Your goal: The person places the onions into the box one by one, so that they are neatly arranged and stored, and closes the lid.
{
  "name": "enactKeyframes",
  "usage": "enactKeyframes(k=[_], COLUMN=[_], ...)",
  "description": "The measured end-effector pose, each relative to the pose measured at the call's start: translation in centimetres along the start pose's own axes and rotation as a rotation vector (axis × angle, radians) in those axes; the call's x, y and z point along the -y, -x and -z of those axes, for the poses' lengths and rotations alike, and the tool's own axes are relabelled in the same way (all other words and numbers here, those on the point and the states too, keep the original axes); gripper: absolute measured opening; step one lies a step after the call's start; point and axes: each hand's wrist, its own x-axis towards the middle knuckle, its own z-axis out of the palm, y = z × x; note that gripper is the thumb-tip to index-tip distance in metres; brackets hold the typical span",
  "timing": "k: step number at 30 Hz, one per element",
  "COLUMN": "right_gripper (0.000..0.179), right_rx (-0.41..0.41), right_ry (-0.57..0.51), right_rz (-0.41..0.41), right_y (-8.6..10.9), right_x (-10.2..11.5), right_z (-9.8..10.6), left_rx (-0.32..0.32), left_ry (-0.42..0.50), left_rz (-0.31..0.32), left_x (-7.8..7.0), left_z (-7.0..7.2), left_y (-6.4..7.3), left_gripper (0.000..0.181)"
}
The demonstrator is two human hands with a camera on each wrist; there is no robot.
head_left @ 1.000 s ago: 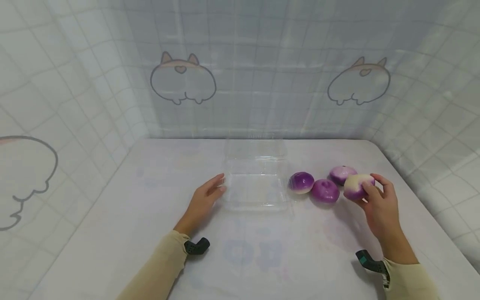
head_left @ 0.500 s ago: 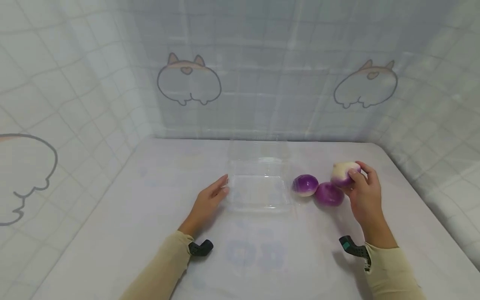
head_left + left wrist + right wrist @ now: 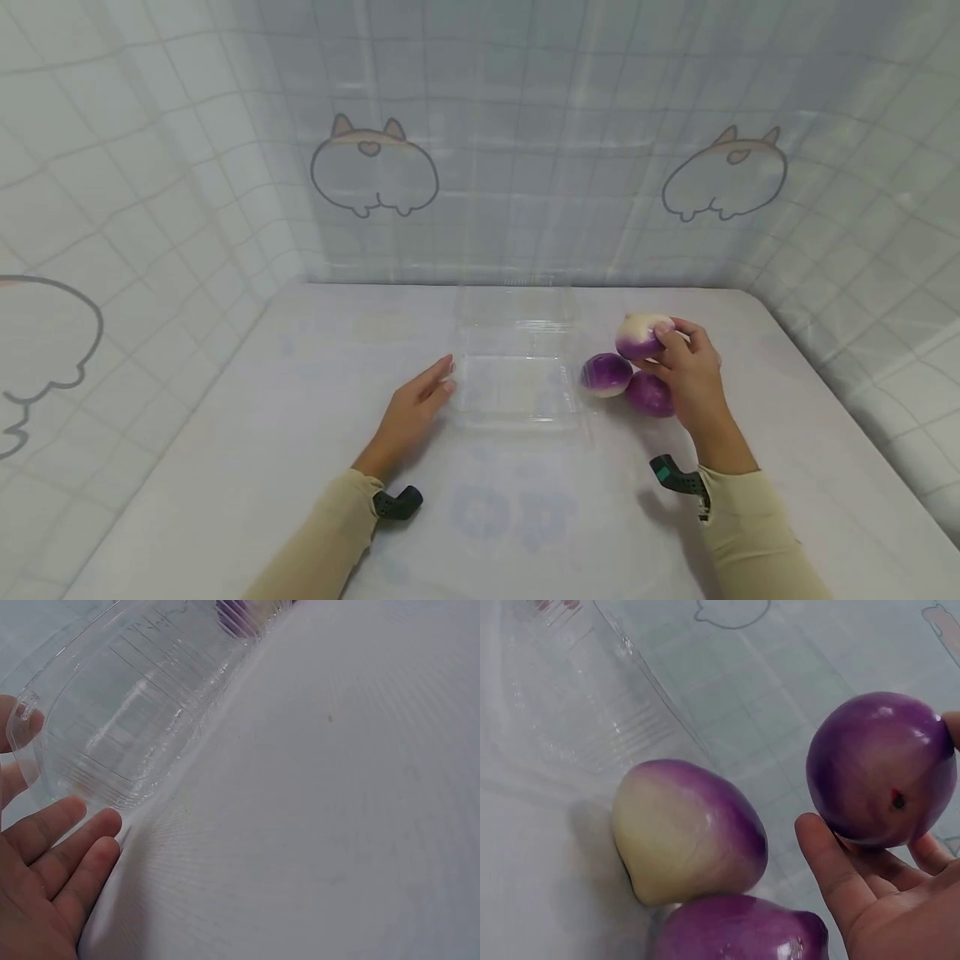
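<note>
Looks like a small staged booth, probably for recording; cannot be placed within a home, lab or workshop. Enclosed at the back and both sides by pale, grid-patterned sheeting (image 3: 525, 167), softly creased and printed with outlined cartoon animals (image 3: 374, 179) seen from behind. Fitted with a white-covered table (image 3: 225, 467), reaching right up to the sheeting. Shows small dark devices (image 3: 399, 503) at the cuffs of both sleeves (image 3: 333, 533), in keeping with a filming setup.

A gridded back curtain (image 3: 517, 233) bears two cartoon corgi rumps (image 3: 375, 177) (each with tan ears and a heart-shaped tail); a gridded left curtain (image 3: 157, 183) shows a cut-off rump outline (image 3: 48, 354); a gridded right curtain (image 3: 877, 275) stands opposite; between them spreads a white tablecloth (image 3: 337, 342) with faint bluish prints (image 3: 480, 511).
</note>
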Motion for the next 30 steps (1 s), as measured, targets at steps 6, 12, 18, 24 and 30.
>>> enactKeyframes(k=[6, 12, 18, 24, 30], right_gripper=[0.042, 0.063, 0.05, 0.042, 0.054], right_rx=[0.04, 0.123, 0.258, 0.307, 0.335], right_ry=[-0.057, -0.049, -0.072, -0.007, 0.134], right_rz=[0.007, -0.007, -0.047, -0.073, -0.088], right_y=[-0.1, 0.0, -0.1, -0.2, -0.6], right_x=[-0.4, -0.1, 0.0, -0.2, -0.2], right_z=[-0.4, -0.7, -1.2, -1.7, -2.4], left_rx=[-0.004, -0.009, -0.023, -0.02, -0.022], left_ry=[0.005, 0.015, 0.031, 0.025, 0.031], left_rz=[-0.008, -0.021, -0.022, -0.032, -0.015], left_x=[-0.1, -0.1, -0.4, -0.6, -0.7], left_z=[-0.1, -0.4, -0.3, -0.2, -0.3], left_y=[0.1, 0.0, 0.2, 0.1, 0.1], left_gripper=[0.05, 0.05, 0.048, 0.048, 0.046])
